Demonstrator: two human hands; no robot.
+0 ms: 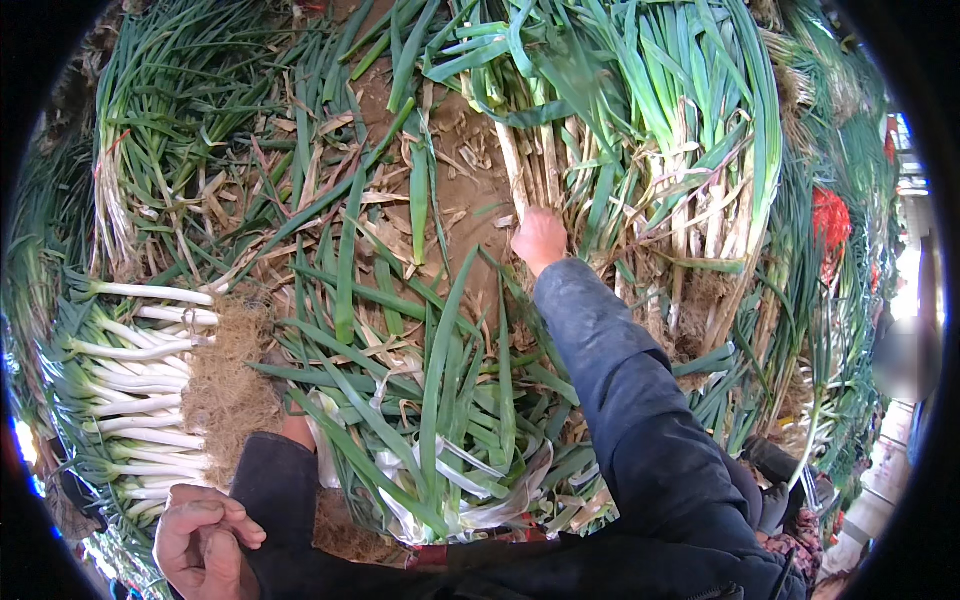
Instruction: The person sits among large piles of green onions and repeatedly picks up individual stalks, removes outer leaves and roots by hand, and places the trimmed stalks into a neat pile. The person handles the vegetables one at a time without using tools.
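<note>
My right hand (pixel 540 236) reaches forward and closes around the lower end of a pale, dry-skinned long green onion stalk (pixel 512 169), at the near edge of an unpeeled pile. Loosely curled at the lower left, my left hand (pixel 206 536) has nothing visible in it. Just beyond it lies a row of peeled green onions (pixel 150 405), white shanks side by side, with brown fibrous roots (pixel 232 390) pointing right. Loose green leaves (pixel 442 375) and stripped skins (pixel 517 495) are heaped in front of me.
Unpeeled green onions (pixel 694 195) stand in thick bundles at upper right, and another bundle (pixel 112 202) lies at upper left. Dry scraps cover brown soil (pixel 457 202). A red net or tie (pixel 831 225) shows at right. Skin beside a dark cuff (pixel 277 480) is partly hidden.
</note>
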